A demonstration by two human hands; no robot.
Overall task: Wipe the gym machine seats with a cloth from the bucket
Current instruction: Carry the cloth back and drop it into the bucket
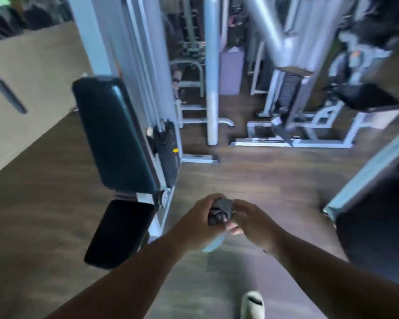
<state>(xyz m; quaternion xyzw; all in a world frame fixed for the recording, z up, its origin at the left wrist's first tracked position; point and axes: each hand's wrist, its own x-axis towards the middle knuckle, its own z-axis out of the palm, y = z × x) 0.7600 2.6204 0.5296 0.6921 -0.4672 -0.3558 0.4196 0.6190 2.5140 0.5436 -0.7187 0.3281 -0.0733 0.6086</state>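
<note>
A dark grey cloth [222, 210] is bunched up between both hands at the lower middle of the blurred view. My left hand [199, 221] grips its left side and my right hand [251, 219] holds its right side. A pale strip hangs just below the hands. To the left stands a gym machine with a black seat pad [119, 233] low down and a black back pad [115, 134] above it on a white frame. The hands are to the right of the seat pad, apart from it. No bucket is in view.
Wooden floor [263, 180] stretches ahead. White machine frames [309, 134] and a white post [212, 88] stand at the back. A dark padded machine [378, 226] is close on the right, a tan wall [32, 77] on the left. My pale shoe [253, 303] shows at the bottom.
</note>
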